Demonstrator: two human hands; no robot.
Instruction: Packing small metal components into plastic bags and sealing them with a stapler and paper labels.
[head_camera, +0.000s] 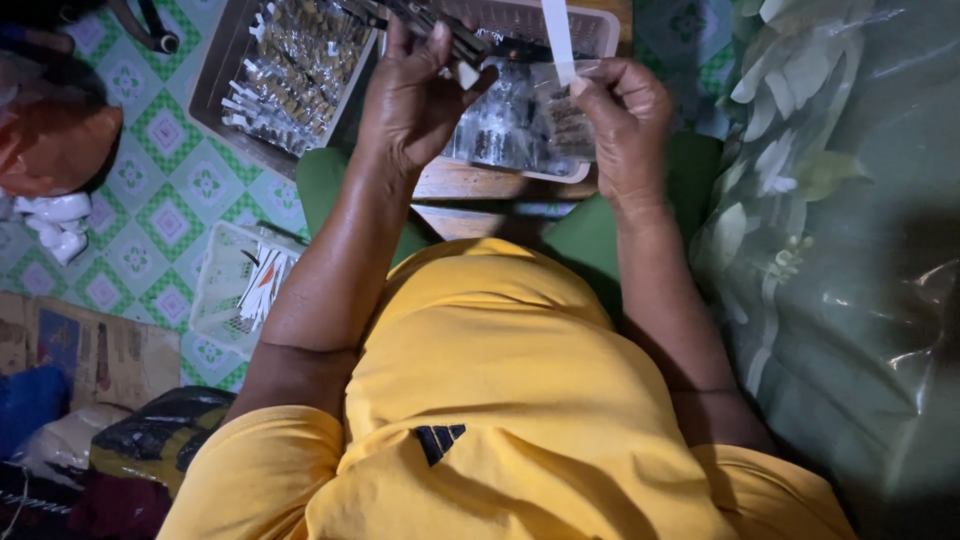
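Note:
My left hand (410, 95) is raised over a wooden board, fingers closed around a dark stapler-like tool (425, 20). My right hand (625, 115) pinches a small clear plastic packet (562, 110) with a white paper strip (558, 35) sticking up from it. The two hands are close together, the tool's tip near the packet's top. Under them a white tray (600, 25) holds several clear packets.
A grey tray (215, 85) of shiny packed pieces sits at upper left. A white mesh basket (215, 290) with small cards lies by my left arm. Green patterned floor covering (165, 215), cardboard (100, 350) and bags are left; a leaf-print plastic sheet (850, 250) is right.

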